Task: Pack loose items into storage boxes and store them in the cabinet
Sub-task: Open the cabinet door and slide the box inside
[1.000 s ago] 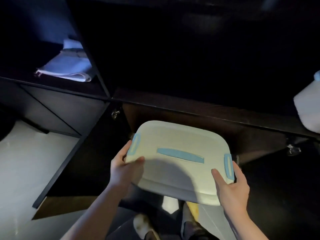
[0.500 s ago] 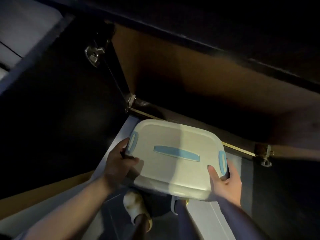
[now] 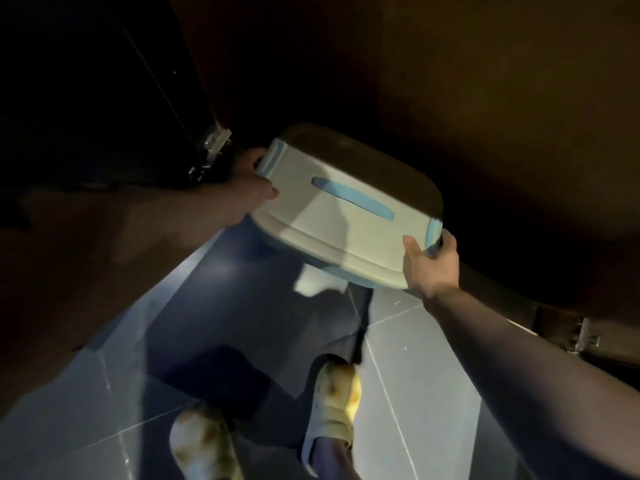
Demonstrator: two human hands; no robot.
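Observation:
A white storage box (image 3: 332, 230) with a blue lid handle and blue side clips is held low, its far edge inside the dark lower cabinet opening (image 3: 415, 98). My left hand (image 3: 249, 183) grips the box's left end, thumb on the lid by the left clip. At the right front corner my right hand (image 3: 431, 263) grips it, thumb on the lid and fingers curled round the right clip. The lid is closed, so the contents are hidden. The far half of the lid lies in shadow.
An open dark cabinet door (image 3: 86, 81) with metal hinges (image 3: 211, 150) stands at the left. Another hinge (image 3: 587, 336) shows at the right on the cabinet's lower edge. Below is grey tiled floor (image 3: 415, 393) with my two feet in pale slippers (image 3: 332, 403).
The view has dropped from the shelves to the bottom compartment. The box has moved down and forward, its far edge now entering the cabinet's shadow. Both hands keep their grip.

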